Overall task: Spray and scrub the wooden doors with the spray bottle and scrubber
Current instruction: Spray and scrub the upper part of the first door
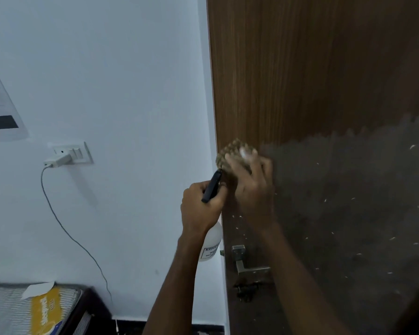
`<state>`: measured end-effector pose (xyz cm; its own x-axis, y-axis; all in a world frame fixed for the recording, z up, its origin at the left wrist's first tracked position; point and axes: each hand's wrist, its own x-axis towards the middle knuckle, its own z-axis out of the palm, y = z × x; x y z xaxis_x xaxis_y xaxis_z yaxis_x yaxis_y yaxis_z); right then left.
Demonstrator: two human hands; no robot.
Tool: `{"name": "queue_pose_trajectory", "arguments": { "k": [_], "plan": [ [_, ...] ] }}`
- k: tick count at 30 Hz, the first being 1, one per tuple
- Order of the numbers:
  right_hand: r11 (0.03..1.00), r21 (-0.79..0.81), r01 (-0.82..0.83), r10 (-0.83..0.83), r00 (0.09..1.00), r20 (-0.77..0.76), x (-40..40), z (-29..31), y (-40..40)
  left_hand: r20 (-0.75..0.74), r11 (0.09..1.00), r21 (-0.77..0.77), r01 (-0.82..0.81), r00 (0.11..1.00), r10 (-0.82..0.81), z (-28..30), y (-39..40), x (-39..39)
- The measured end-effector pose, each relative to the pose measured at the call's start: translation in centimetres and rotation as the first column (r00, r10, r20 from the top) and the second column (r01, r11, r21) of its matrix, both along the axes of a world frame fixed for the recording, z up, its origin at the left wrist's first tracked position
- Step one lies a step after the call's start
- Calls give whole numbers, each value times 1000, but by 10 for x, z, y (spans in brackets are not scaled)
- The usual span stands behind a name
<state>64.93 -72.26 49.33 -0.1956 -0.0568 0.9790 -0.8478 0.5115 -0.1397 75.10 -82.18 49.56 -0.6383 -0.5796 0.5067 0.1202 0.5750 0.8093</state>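
The right hand (250, 180) presses a soft, light, bumpy tan scrubber (232, 153) on the brown wooden door (312, 76) near its left edge, while the left hand (202, 204) grips the white plastic spray bottle (212, 243) by its black top.

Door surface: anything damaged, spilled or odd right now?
No damage shows. The wooden door is darker and wet across its lower part, with a ragged upper edge, dry above. The right hand presses the scrubber at that boundary; the left hand grips the spray bottle.
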Motion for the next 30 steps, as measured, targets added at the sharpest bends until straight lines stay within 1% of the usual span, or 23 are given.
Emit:
{"name": "queue_pose_trajectory", "arguments": {
  "k": [2,4,6,10,12,14,17,18,19,20,22,24,25,26,27,28,30],
  "plan": [
    [999,36,28,-30,997,69,16,-56,-4,-28,1000,-3,31,999,-31,5,-2,1],
    [998,60,17,-24,993,117,28,-85,-8,-35,998,-18,57,998,-58,12,-3,1],
    [999,36,20,-24,993,118,24,-67,-13,-51,996,-41,77,996,-79,19,-7,0],
    [987,-144,68,-59,996,66,9,25,-20,-95,994,-69,84,991,-91,28,-13,-1],
    [986,-149,74,-68,997,47,6,41,-25,-114,993,-80,84,989,-92,29,-13,-3],
    [989,-123,78,-75,997,35,10,14,-25,-125,994,-67,90,987,-98,28,-14,-4],
    [998,-35,49,-47,997,58,21,-54,-16,-129,994,-41,106,985,-110,24,-15,-5],
    [999,-15,42,-41,996,81,23,-65,-13,-130,993,-39,114,984,-119,23,-15,-4],
    [999,-21,31,-29,994,107,23,-64,-11,-126,991,-45,128,983,-132,23,-14,-4],
    [998,-56,19,-11,991,131,20,-50,-11,-122,988,-57,141,981,-147,24,-14,-4],
    [989,-146,37,-15,988,151,15,-2,-13,-103,985,-88,146,983,-155,29,-12,-6],
    [979,-192,72,-52,993,108,7,42,-16,-102,983,-109,149,982,-160,32,-11,-8],
    [976,-202,76,-61,995,81,3,48,-17,-110,981,-114,154,980,-167,33,-10,-10],
    [977,-202,72,-61,996,60,0,43,-17,-117,982,-111,156,979,-168,33,-9,-12],
    [981,-183,70,-62,997,45,0,25,-15,-121,982,-98,159,978,-171,32,-8,-13],
    [986,-154,63,-56,997,44,0,-1,-12,-122,983,-82,164,977,-174,31,-7,-15],
    [996,-72,50,-43,995,95,6,-58,1,-108,984,-62,165,979,-172,25,-5,-20]
  ]
}}
